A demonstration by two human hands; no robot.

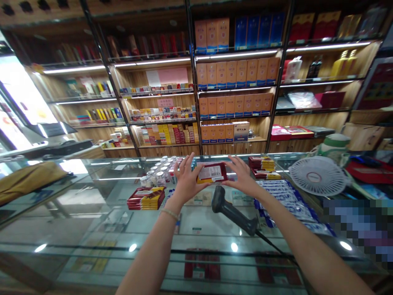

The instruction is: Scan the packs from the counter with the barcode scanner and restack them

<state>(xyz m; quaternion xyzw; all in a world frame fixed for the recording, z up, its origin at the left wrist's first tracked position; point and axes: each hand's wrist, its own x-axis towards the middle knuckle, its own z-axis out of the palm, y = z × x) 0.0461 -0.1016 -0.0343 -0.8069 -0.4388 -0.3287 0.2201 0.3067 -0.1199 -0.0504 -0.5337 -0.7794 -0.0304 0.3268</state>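
Rows of orange boxes (241, 73) line the lit wall shelves (130, 78) over there, blue boxes (253, 32) beside the highest ones. A white fan (317, 176) sits at right, a green-and-white container (334, 143) just behind; mustard-coloured cloth (33, 178) lies far left.

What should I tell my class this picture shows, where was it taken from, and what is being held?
There is no machine here: a person works with bare hands. The single picture comes from a camera worn on the head, looking forward and down. The left hand and right hand hold a flat red-and-yellow packet between them, its white label facing the camera. On the glass counter lie a black corded handheld scanner, stacked red-and-yellow packets, blue-and-white packets, clear jars with white lids and a round white fan.
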